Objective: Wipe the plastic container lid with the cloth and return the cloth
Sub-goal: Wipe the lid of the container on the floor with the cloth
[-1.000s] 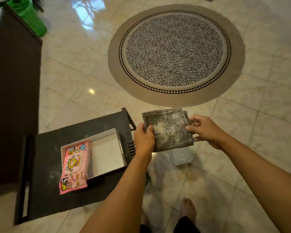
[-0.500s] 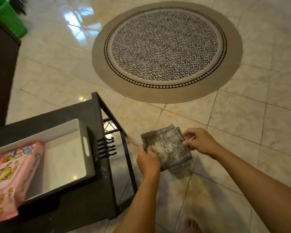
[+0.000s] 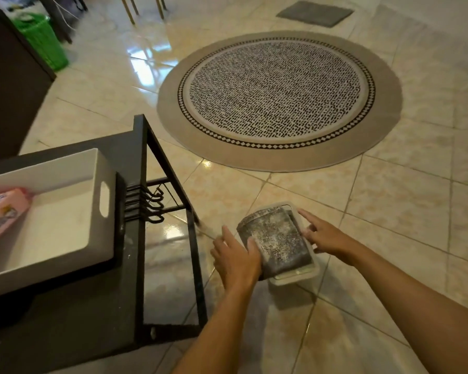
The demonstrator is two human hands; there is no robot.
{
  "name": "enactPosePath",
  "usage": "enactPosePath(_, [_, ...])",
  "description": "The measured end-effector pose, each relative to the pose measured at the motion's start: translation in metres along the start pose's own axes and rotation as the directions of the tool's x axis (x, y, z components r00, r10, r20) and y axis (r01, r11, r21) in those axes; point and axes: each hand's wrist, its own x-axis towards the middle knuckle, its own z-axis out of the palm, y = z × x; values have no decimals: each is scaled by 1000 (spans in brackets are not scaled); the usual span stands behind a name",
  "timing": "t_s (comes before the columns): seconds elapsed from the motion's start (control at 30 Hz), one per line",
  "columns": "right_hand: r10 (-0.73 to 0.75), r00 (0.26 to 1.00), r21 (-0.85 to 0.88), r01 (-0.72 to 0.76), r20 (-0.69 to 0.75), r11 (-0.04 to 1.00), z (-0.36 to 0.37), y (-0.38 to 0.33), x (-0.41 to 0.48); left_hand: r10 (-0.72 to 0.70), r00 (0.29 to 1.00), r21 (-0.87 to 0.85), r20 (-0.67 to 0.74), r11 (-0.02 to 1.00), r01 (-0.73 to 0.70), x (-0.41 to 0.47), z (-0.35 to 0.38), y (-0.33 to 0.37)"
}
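From the head camera, the left hand [image 3: 237, 259] is pinching the grey cloth [image 3: 274, 240] by its left edge, the cloth lying on the clear plastic container lid [image 3: 310, 268]. The right hand [image 3: 322, 234], fingers spread, is steadying the lid's right rim above the tiled floor [image 3: 389, 198].

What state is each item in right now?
cloth: folded, lying on the lid
plastic container lid: on the container, mostly covered
left hand: pressing the cloth's edge
right hand: steadying the lid's rim
white bin: open
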Motion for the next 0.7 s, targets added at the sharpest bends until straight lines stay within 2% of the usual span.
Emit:
enactPosePath(0.03, [-14,1000,15,14,6,1000,1,2,-1,141,990,94,1,986,-141,-7,-3,4])
enactPosePath(0.1, [-55,998,34,55,-13,998,3,7,-3,367,922,201,119,901,-385,-16,-4,12])
enactPosePath(0.17, [-93,996,52,92,16,994,4,11,-8,416,872,234,258,849,-474,-18,1,12])
enactPosePath(0.27, [-118,985,119,103,123,988,3,24,-20,382,852,238,358,845,-479,-26,10,5])
enactPosePath(0.37, [-101,976,174,67,195,982,-3,35,-26,400,843,253,359,828,-501,-38,16,-1])
enactPosePath(0.53, [-144,971,147,117,188,982,-9,33,-17,499,803,381,326,708,-594,-40,23,9])
enactPosePath(0.7, [-177,965,202,137,192,970,-6,36,-7,462,815,461,351,672,-579,-38,28,8])
